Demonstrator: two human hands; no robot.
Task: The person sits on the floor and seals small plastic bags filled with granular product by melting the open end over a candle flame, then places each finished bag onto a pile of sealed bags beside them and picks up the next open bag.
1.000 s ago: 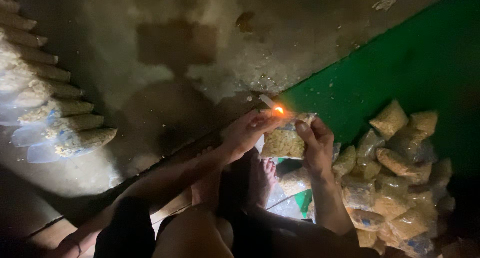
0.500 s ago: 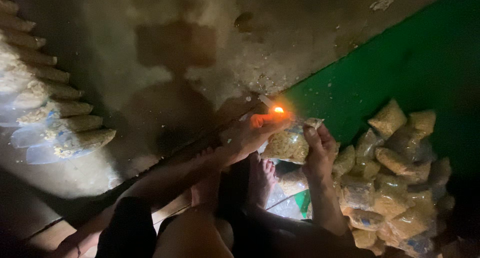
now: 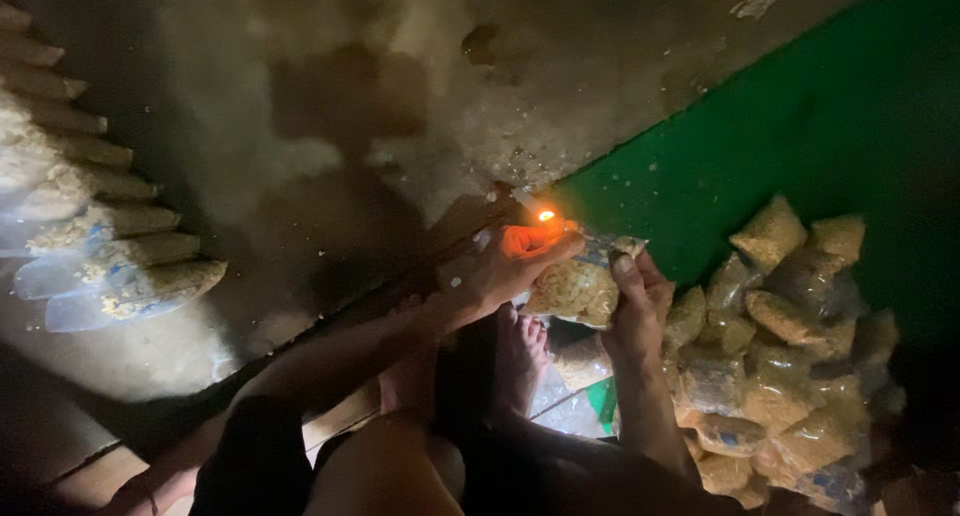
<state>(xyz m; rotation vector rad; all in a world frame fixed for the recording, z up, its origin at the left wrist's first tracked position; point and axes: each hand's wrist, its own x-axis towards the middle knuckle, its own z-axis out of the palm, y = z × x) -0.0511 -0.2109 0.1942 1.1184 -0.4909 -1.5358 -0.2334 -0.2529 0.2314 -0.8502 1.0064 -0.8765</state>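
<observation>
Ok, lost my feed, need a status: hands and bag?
Left hand and right hand both gripping small filled plastic bag. Its top edge sits at small flame. Nothing blocking.

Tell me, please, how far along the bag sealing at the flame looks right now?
Done, apparently: a pile of filled bags on the right. In hand: left hand and right hand hold one filled bag beside the small flame. Left: seemingly the row of bags at far left.

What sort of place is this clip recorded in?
Probably a dim, informal home packing spot on the floor. The left hand and right hand hold a small filled plastic bag by a small flame; filled bags are heaped on green sheeting and lined up on bare concrete.
</observation>
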